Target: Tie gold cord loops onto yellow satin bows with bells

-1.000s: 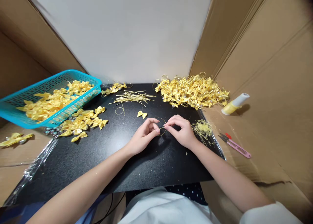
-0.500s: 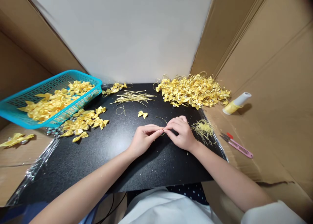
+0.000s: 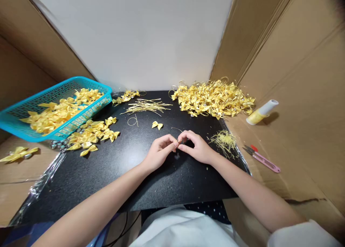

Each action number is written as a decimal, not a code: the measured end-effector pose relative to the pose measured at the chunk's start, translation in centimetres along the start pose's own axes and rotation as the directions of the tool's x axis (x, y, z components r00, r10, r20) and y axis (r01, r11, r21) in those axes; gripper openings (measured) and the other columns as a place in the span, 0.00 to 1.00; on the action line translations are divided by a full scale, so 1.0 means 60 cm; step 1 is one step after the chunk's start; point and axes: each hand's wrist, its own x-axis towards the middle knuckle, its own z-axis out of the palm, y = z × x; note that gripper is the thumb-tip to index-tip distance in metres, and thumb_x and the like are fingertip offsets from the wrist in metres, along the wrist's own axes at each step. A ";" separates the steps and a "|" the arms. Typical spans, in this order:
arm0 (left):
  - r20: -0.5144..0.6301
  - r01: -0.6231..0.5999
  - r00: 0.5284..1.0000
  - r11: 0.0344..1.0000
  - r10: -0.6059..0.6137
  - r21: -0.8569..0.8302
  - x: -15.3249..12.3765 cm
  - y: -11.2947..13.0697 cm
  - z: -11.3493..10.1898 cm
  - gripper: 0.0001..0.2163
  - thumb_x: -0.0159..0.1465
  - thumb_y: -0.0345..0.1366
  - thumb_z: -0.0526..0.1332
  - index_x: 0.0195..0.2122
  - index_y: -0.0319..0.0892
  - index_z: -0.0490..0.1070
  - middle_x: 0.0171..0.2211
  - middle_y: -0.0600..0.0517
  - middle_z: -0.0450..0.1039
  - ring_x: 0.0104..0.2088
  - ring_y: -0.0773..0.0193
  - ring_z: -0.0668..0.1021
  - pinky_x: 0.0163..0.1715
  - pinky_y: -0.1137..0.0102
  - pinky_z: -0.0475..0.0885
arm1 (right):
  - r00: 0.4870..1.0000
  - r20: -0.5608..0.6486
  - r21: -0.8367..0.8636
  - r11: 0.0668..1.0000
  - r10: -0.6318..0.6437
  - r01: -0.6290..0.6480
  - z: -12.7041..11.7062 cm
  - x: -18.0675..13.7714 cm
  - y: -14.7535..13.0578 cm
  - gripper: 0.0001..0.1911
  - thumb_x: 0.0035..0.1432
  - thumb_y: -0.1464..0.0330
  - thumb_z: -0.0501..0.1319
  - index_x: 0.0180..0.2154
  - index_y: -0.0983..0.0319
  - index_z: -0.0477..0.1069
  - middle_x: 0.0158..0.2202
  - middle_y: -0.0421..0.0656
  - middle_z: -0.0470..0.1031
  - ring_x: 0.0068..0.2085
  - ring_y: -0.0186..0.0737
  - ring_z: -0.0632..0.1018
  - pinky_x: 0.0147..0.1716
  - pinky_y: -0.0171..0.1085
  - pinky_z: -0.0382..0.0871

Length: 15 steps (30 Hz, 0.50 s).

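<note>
Both hands meet over the middle of the matte black table point(image 3: 107, 175), a little to the right of centre and nearer the near edge than the far one. The left hand point(image 3: 161, 150) and the right hand point(image 3: 196, 148) touch fingertip to fingertip, and each grip is pinched closed, thumb against forefinger, on a thin gold-coloured cord point(image 3: 177, 128). A short curved end of the cord shows just beyond the knuckles; the rest is hidden between the fingers. Just beyond the hands lies a single small yellow satin bow point(image 3: 156, 125), and farther off a loose bundle of straight gold cord lengths point(image 3: 147, 106) with one small gold cord loop point(image 3: 132, 121) beside it. At the far right a large heap of yellow bows with gold loops point(image 3: 212, 99) spills over the table's edge. Near the right hand, to its right, sits a tangle of fine yellow trimmings point(image 3: 225, 139). On the cardboard to the right lie pink-handled thread snips point(image 3: 262, 159) and, farther away, a yellow thread spool with a white cap point(image 3: 261, 112) on its side. At the left a turquoise perforated plastic basket point(image 3: 16, 112), tilted, holds plain yellow bows point(image 3: 54, 114), and more scattered yellow bows point(image 3: 91, 133) lie on the table just beside it.
</note>
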 end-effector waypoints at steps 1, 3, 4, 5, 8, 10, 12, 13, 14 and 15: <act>-0.010 0.012 1.000 1.000 -0.012 -0.020 0.000 0.001 0.000 0.10 0.60 0.41 0.62 0.27 0.40 0.69 0.22 0.56 0.68 0.25 0.68 0.69 0.30 0.72 0.64 | 1.000 0.012 0.007 1.000 0.003 -0.003 0.000 0.000 0.001 0.03 0.60 0.69 0.62 0.33 0.60 0.69 0.34 0.40 0.73 0.38 0.37 0.71 0.42 0.38 0.65; -0.024 0.028 0.999 0.999 -0.029 -0.041 0.000 0.001 0.001 0.10 0.61 0.40 0.61 0.27 0.40 0.68 0.22 0.55 0.69 0.26 0.68 0.70 0.31 0.72 0.64 | 1.000 0.005 0.012 1.000 0.000 -0.001 0.002 0.001 0.002 0.05 0.60 0.70 0.61 0.31 0.60 0.67 0.33 0.39 0.72 0.38 0.37 0.71 0.43 0.38 0.64; -0.026 0.036 0.999 0.998 -0.037 -0.045 0.000 0.001 0.001 0.09 0.61 0.39 0.61 0.27 0.40 0.67 0.22 0.55 0.69 0.26 0.68 0.70 0.31 0.72 0.64 | 1.000 0.000 0.009 1.000 -0.004 0.004 0.003 0.001 0.002 0.06 0.60 0.70 0.61 0.30 0.60 0.67 0.33 0.39 0.72 0.38 0.37 0.71 0.43 0.38 0.64; -0.027 0.041 0.999 0.998 -0.043 -0.048 0.000 0.000 0.001 0.09 0.61 0.39 0.61 0.27 0.40 0.67 0.22 0.55 0.69 0.26 0.68 0.69 0.31 0.72 0.64 | 1.000 -0.005 0.004 1.000 -0.009 0.009 0.004 0.001 0.001 0.06 0.60 0.71 0.61 0.30 0.60 0.67 0.33 0.39 0.72 0.37 0.37 0.71 0.42 0.38 0.63; -0.026 0.041 0.999 0.998 -0.042 -0.050 0.002 -0.004 0.003 0.08 0.61 0.37 0.59 0.27 0.40 0.67 0.23 0.56 0.68 0.26 0.69 0.68 0.31 0.72 0.63 | 1.000 -0.005 -0.047 0.999 -0.018 0.018 0.007 0.000 -0.003 0.07 0.60 0.72 0.60 0.30 0.60 0.66 0.32 0.40 0.72 0.37 0.37 0.70 0.42 0.39 0.62; -0.029 0.028 0.999 0.999 -0.029 -0.045 0.003 -0.008 0.004 0.08 0.61 0.36 0.58 0.26 0.40 0.66 0.23 0.56 0.66 0.27 0.69 0.67 0.31 0.72 0.63 | 1.000 0.001 -0.114 0.993 -0.026 0.026 0.007 -0.001 -0.006 0.06 0.61 0.72 0.60 0.30 0.60 0.66 0.33 0.40 0.72 0.38 0.38 0.70 0.42 0.39 0.61; -0.034 0.010 0.999 1.000 -0.011 -0.027 0.003 -0.012 0.005 0.08 0.61 0.34 0.56 0.25 0.41 0.64 0.24 0.56 0.65 0.27 0.69 0.66 0.31 0.72 0.62 | 0.999 0.002 -0.187 0.981 -0.047 0.047 0.007 -0.004 -0.009 0.06 0.62 0.71 0.59 0.31 0.60 0.66 0.34 0.40 0.73 0.39 0.38 0.71 0.44 0.40 0.59; -0.037 -0.001 0.999 1.000 0.000 -0.008 0.003 -0.014 0.005 0.08 0.61 0.34 0.56 0.24 0.41 0.64 0.25 0.56 0.64 0.27 0.69 0.65 0.31 0.71 0.62 | 0.998 -0.001 -0.221 0.973 -0.063 0.062 0.006 -0.005 -0.010 0.06 0.62 0.70 0.59 0.31 0.60 0.66 0.34 0.40 0.73 0.40 0.38 0.71 0.44 0.40 0.58; -0.041 -0.013 0.999 1.000 0.014 0.021 0.004 -0.015 0.005 0.09 0.61 0.33 0.55 0.23 0.41 0.63 0.25 0.56 0.63 0.27 0.69 0.65 0.32 0.71 0.61 | 0.997 -0.005 -0.252 0.965 -0.080 0.076 0.006 -0.006 -0.011 0.06 0.62 0.70 0.59 0.31 0.60 0.66 0.34 0.40 0.73 0.40 0.38 0.71 0.44 0.41 0.57; -0.042 -0.027 0.999 0.998 0.029 0.058 0.004 -0.016 0.004 0.09 0.61 0.32 0.54 0.22 0.41 0.62 0.25 0.56 0.62 0.28 0.68 0.65 0.32 0.71 0.61 | 0.995 -0.010 -0.280 0.956 -0.096 0.089 0.005 -0.006 -0.012 0.06 0.63 0.70 0.59 0.32 0.60 0.66 0.34 0.40 0.73 0.40 0.38 0.71 0.44 0.41 0.57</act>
